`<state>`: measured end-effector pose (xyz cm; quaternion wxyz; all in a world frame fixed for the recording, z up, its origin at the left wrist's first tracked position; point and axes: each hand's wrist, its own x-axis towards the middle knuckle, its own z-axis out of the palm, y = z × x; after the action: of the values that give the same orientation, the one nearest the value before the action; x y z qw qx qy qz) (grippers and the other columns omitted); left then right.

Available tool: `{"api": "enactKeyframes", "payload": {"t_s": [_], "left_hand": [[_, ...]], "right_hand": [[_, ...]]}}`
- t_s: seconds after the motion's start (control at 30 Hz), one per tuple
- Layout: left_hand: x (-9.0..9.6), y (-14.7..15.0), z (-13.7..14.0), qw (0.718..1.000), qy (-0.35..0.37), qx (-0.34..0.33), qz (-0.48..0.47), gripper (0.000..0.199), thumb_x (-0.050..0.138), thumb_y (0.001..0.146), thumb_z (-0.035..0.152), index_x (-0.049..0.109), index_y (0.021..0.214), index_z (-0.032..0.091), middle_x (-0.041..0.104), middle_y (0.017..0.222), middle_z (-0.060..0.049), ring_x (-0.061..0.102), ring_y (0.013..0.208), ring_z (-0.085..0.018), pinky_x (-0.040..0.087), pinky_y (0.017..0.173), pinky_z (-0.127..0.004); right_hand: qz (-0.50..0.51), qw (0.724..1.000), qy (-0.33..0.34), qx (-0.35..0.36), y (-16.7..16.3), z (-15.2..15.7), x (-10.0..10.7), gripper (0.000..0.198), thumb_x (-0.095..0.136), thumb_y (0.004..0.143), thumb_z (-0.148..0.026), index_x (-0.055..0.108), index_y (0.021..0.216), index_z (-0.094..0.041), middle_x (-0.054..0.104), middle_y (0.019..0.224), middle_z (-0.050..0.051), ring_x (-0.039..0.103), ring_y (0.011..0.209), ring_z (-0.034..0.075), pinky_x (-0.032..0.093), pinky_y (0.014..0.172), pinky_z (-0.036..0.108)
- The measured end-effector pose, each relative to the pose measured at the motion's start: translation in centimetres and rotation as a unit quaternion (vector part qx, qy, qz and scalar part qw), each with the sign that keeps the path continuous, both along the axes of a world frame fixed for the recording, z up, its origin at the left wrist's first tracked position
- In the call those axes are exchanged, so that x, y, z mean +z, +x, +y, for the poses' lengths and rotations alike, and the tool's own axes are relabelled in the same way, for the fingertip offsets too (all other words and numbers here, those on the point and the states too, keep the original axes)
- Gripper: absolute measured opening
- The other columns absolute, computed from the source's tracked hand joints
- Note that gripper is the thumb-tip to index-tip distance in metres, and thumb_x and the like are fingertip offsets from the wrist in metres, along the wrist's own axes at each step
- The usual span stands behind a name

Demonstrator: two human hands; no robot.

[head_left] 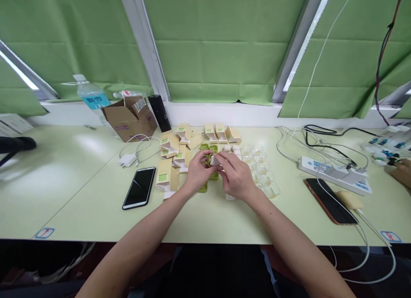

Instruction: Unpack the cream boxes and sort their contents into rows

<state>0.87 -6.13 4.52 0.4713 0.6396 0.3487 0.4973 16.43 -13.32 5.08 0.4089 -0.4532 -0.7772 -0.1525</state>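
Observation:
Both hands meet over the middle of the table. My left hand (199, 169) is closed round a small green case, mostly hidden by the fingers. My right hand (236, 173) pinches a small white piece (214, 160) at that case's opening; whether the piece sits inside, I cannot tell. More small green cases (203, 188) lie under and around the hands. To the left stand several opened cream cartons (167, 174) with green windows. Right of the hands are small pale pink-white pieces (236, 149) and rows of clear plastic cups (263, 167).
A phone (139, 188) and a white charger (127, 159) lie at left, with a cardboard box (130, 120), a water bottle (93, 96) and a black cylinder (159, 113) behind. A power strip (334, 174), a second phone (329, 201) and loose cables occupy the right.

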Motion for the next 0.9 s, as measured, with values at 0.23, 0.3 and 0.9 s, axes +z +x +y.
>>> {"api": "enactKeyframes", "payload": {"t_s": [0.23,0.3,0.9], "left_hand": [[-0.2,0.2,-0.4,0.999,-0.024,-0.034,-0.027,0.051,0.087,0.06,0.027,0.066,0.106,0.018,0.074,0.098,-0.005,0.072,0.093,-0.021,0.059,0.076,-0.03],[-0.4,0.2,-0.4,0.998,-0.011,-0.047,-0.03,0.055,0.089,0.063,0.032,0.066,0.11,0.018,0.075,0.103,-0.007,0.073,0.099,-0.023,0.061,0.084,-0.033],[-0.7,-0.4,-0.7,0.994,0.034,-0.106,-0.004,0.055,0.07,0.09,0.055,0.071,0.129,0.016,0.074,0.131,-0.014,0.072,0.12,-0.03,0.061,0.1,-0.042]], "right_hand": [[0.005,1.0,-0.009,-0.022,0.0,0.6,-0.7,0.047,0.043,0.1,-0.015,0.057,0.144,-0.021,0.069,0.126,0.018,0.066,0.116,0.031,0.061,0.093,0.048],[0.004,1.0,-0.012,-0.022,0.2,0.8,-0.8,0.046,0.043,0.1,-0.015,0.058,0.143,-0.021,0.069,0.125,0.018,0.066,0.116,0.031,0.062,0.091,0.046],[0.012,0.999,-0.045,-0.028,1.1,0.8,-0.5,0.032,0.05,0.104,-0.025,0.061,0.134,-0.02,0.066,0.12,0.016,0.069,0.094,0.025,0.062,0.071,0.039]]}}
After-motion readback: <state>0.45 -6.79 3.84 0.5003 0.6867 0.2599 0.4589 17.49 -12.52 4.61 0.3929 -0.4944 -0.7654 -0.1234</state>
